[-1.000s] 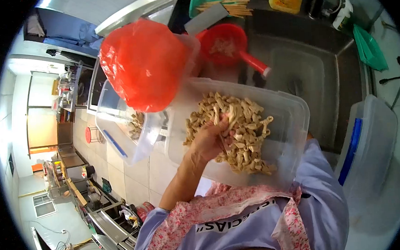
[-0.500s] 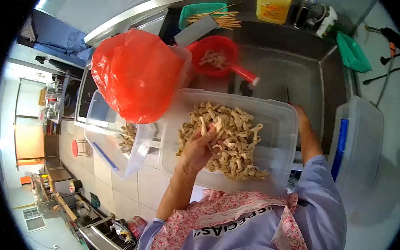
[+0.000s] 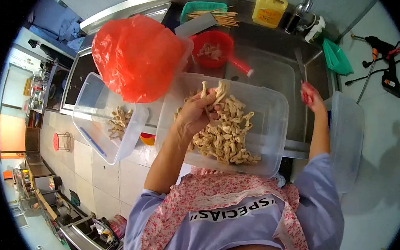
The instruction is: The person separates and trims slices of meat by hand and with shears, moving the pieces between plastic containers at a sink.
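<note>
Plastic tub (image 3: 89, 109), far left: see-through with a blue latch, a small heap of pale pieces (image 3: 119, 122) inside, probably kept apart from the bigger pile on purpose.
Red bag (image 3: 136, 60): bulges over a see-through container, perhaps parked there to leave my arms room.
Left hand (image 3: 193, 112): my fingers are curled closed around a few pale strips (image 3: 222, 91), ends poking up past my thumb; I seem to grip low so those ends stand free.
Big tub (image 3: 270, 120): below my left hand, seemingly resting by the near edge of the sink (image 3: 275, 81), where both arms reach it. The main pile (image 3: 226, 139) lies loose toward its left.
Red dipper (image 3: 226, 43): just beyond the big tub, pale scraps inside, handle slanting over the sink, within easy reach, I'd judge.
Right hand (image 3: 314, 98): closed, slightly blurred, around what looks like a knife (image 3: 300, 64); its blade points away from me over the sink, likely keeping it off my other fingers.
Far-right container (image 3: 347, 136): see-through, beside my right forearm, probably set aside.
</note>
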The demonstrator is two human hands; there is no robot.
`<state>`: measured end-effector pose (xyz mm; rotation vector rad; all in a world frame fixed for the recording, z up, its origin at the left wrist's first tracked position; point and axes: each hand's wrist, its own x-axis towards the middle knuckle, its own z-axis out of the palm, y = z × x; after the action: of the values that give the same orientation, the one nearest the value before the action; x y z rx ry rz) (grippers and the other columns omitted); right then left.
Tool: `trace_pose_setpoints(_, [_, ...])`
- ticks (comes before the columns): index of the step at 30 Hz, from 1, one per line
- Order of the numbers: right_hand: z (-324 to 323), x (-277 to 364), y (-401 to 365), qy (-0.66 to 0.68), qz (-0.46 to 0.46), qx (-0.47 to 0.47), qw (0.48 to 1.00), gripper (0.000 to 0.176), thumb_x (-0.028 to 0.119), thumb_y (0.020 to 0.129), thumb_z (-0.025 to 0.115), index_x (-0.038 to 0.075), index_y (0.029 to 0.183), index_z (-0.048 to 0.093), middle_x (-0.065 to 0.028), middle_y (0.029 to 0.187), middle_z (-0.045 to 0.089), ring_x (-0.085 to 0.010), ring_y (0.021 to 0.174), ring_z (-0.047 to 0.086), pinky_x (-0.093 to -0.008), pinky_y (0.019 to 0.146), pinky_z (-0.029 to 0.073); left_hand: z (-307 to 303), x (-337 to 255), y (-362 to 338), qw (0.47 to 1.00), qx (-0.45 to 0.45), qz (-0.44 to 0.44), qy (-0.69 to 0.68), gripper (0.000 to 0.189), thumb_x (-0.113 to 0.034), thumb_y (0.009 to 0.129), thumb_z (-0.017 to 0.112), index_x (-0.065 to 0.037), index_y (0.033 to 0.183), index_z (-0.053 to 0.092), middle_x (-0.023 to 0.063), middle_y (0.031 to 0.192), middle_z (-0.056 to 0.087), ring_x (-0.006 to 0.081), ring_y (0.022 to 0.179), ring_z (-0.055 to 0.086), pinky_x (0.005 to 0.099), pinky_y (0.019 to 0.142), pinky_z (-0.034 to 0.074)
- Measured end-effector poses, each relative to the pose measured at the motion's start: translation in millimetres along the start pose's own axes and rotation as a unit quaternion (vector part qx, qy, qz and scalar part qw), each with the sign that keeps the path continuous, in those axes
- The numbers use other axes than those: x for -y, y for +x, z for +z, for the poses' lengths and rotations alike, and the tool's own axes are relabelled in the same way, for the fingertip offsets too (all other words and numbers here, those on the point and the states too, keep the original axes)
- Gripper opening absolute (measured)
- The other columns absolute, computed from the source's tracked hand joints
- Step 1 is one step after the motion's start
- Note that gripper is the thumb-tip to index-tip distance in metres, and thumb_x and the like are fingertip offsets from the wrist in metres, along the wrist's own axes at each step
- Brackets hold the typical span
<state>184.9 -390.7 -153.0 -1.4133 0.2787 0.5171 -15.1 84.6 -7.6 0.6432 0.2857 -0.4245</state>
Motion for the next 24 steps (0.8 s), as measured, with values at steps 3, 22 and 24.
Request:
trace_pose_setpoints(3, [67.4,49.9,-63.5,-0.413,-0.149,-0.133,0.888,0.057,0.033,0.076,0.075,0.005,0.121,0.054,-0.0072,0.100,0.064,-0.0199,0.090,0.061,-0.0322,0.077,0.048,-6.2,-2.1,7.8,1.000,0.024,-0.014,-0.003,0.023,-0.019,0.096,0.049,-0.007,0.116,0.050,0.0060,0.093,0.057,0.0092,0.069,0.050,0.0198,0.051,0.039])
trace_pose_setpoints(22, [196.3,53.9,-211.5,-0.060,0.053,0.393,0.916,0.088,0.049,0.071,0.075,0.000,0.136,0.040,-0.0012,0.084,0.055,-0.0099,0.066,0.059,-0.0237,0.056,0.052,-2.5,-10.5,22.3,0.993,0.092,-0.050,-0.047,0.013,-0.019,0.097,0.048,-0.012,0.106,0.052,0.0013,0.080,0.057,0.0058,0.060,0.040,0.0175,0.047,0.031])
trace_pose_setpoints(24, [198.9,54.6,-212.5,-0.059,0.051,0.402,0.912,0.088,0.049,0.072,0.075,0.001,0.136,0.040,-0.0015,0.084,0.055,-0.0098,0.066,0.059,-0.0238,0.057,0.052,-1.0,-10.3,21.0,0.993,0.093,-0.048,-0.050,0.013,-0.018,0.097,0.048,-0.011,0.106,0.052,0.0018,0.080,0.057,0.0058,0.059,0.040,0.0176,0.047,0.030])
